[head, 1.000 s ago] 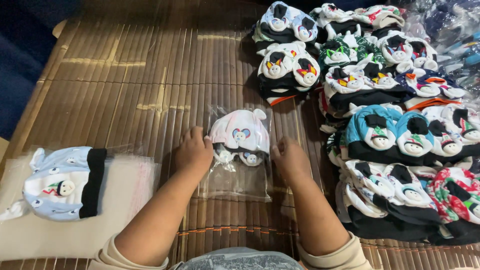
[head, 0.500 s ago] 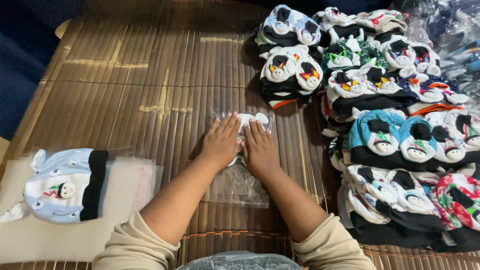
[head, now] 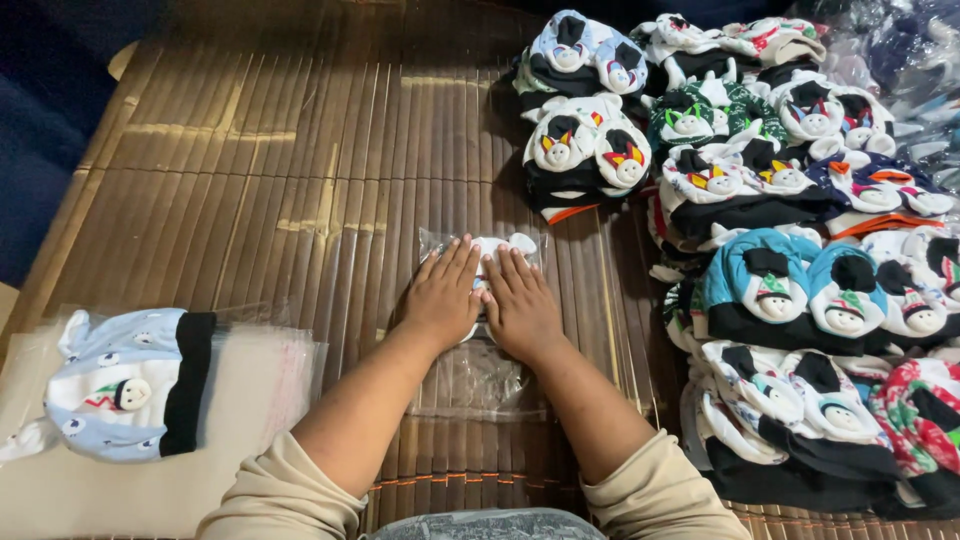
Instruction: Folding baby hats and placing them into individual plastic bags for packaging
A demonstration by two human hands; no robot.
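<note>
My left hand (head: 443, 294) and my right hand (head: 520, 303) lie flat, side by side, palms down on a clear plastic bag (head: 477, 376) that rests on a brown bamboo mat (head: 300, 180). Inside the bag is a small white baby hat (head: 497, 248); only its far edge shows past my fingertips. Both hands press on it with fingers straight and together, gripping nothing.
A light blue baby hat with a black band (head: 125, 385) lies on a stack of clear bags (head: 260, 370) at the left. Piles of several colourful baby hats (head: 780, 290) fill the right side, with more (head: 585, 150) at the top.
A second ago my hands were apart at the bag's two sides with the hat showing. They have come together over the hat and now cover and flatten it.
</note>
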